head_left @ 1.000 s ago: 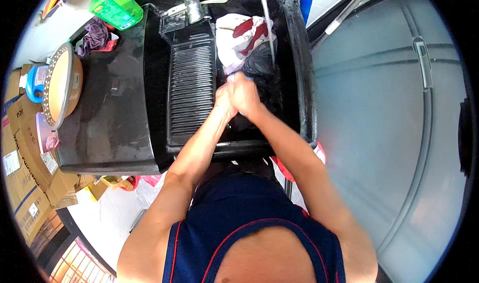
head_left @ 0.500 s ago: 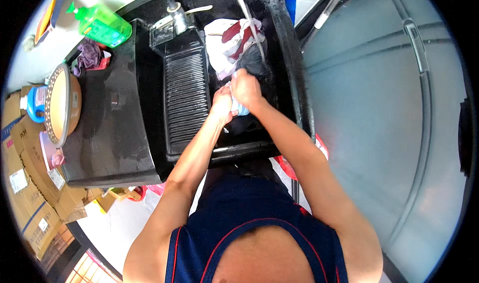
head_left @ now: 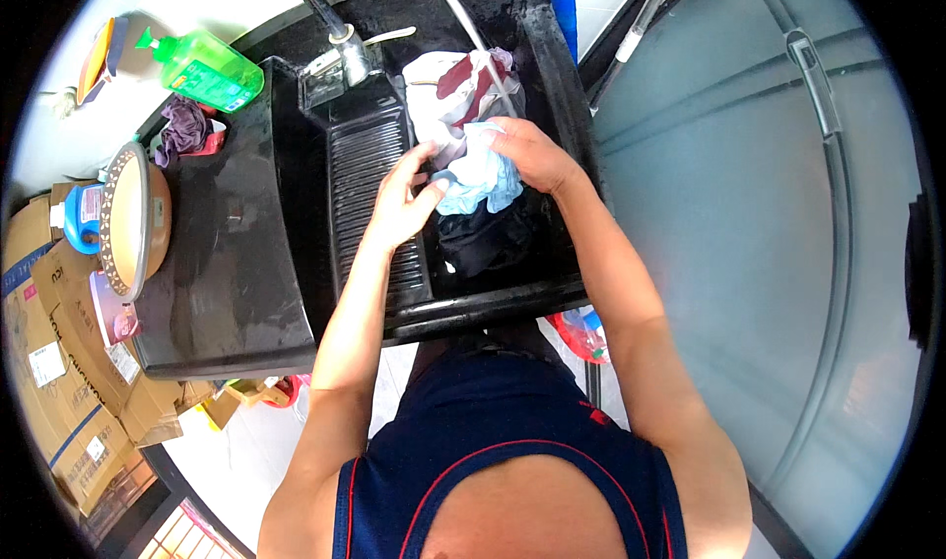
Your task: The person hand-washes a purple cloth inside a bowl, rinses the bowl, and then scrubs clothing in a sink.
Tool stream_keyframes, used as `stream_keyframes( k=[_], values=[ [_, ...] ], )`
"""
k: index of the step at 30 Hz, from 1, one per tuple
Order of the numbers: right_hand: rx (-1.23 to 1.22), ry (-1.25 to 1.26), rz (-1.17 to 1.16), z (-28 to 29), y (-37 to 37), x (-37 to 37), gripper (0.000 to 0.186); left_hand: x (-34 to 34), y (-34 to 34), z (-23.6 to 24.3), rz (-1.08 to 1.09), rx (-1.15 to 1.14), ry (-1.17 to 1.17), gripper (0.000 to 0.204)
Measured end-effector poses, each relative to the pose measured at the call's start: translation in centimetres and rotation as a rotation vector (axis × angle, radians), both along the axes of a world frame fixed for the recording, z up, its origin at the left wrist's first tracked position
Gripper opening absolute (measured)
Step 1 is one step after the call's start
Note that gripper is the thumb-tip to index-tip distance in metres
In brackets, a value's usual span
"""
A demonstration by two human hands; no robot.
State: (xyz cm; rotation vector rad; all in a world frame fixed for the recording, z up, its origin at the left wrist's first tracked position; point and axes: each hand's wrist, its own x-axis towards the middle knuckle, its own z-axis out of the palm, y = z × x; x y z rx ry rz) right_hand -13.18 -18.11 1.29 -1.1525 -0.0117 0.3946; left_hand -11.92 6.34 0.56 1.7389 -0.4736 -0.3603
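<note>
A crumpled, wet-looking light blue cloth [head_left: 480,183] is held over the black sink [head_left: 394,308], stretched between my two hands. My right hand [head_left: 537,155] pinches its upper right side between thumb and fingers. My left hand [head_left: 402,204] has its thumb and fingers at the cloth's left edge, curled around it. Beyond the cloth, a white and dark red piece of laundry [head_left: 434,88] lies heaped in the basin. Beneath my hands rests dark fabric [head_left: 483,244], hard to tell from the black basin. A thin pale hose or water stream [head_left: 458,12] comes down onto the heap.
The ribbed washboard [head_left: 365,175] and a metal faucet [head_left: 350,55] are left of the basin. On the left counter stand a green pump bottle [head_left: 212,71], a purple cloth [head_left: 182,128] and a tilted tan basin [head_left: 153,224]. A grey door panel [head_left: 709,224] rises at right.
The light blue cloth was bunched tightly between both fists; now it is loosened and spread. My hands have moved apart, the left leftward and the right rightward.
</note>
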Motion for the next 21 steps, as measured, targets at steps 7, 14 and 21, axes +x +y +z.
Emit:
stream_keyframes(
  k=[7,14,21],
  values=[
    [-0.266,-0.087,-0.062,-0.2,-0.6,1.2,0.028,0.5,-1.3,-0.2,0.116,-0.540,0.479,0.018],
    [-0.323,-0.103,-0.133,0.8,-0.6,0.5,0.025,1.2,-0.3,0.5,0.239,-0.420,0.473,0.031],
    [-0.384,-0.117,-0.201,0.5,-0.5,0.7,0.027,1.1,-1.2,1.9,0.299,-0.490,0.636,0.035]
  ],
)
